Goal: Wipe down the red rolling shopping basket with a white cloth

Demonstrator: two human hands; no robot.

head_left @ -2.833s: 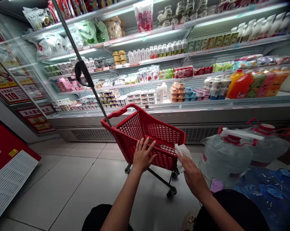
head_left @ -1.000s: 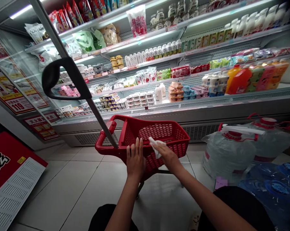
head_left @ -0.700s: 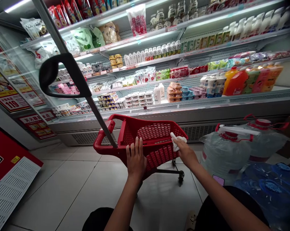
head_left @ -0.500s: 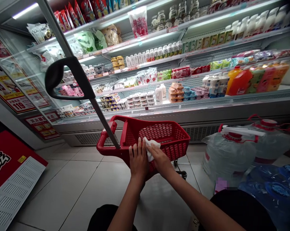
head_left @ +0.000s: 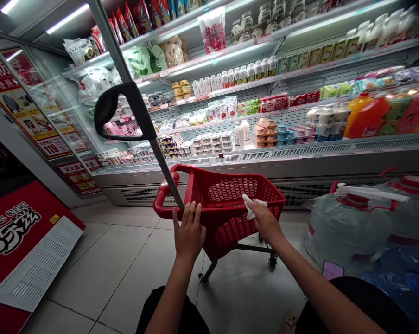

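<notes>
A small red plastic shopping cart [head_left: 230, 195] on wheels stands on the tiled floor in front of me, its grey pull pole with a black grip [head_left: 126, 109] slanting up to the left. My left hand [head_left: 188, 229] lies flat on the cart's near rim, fingers stretched out. My right hand [head_left: 265, 220] presses a crumpled white cloth [head_left: 251, 206] against the near rim further right, fingers closed on the cloth. The cart's basket looks empty.
A chilled display case [head_left: 265, 153] with shelves of bottles, cups and packets runs behind the cart. Large water jugs [head_left: 348, 227] in plastic wrap stand at right, blue ones [head_left: 397, 283] nearer. A red cabinet with a white vent panel [head_left: 28, 250] sits at left.
My right hand with the cloth has slid right along the cart's near rim, away from my left hand. The cart has shifted slightly right; my left hand stays on the rim.
</notes>
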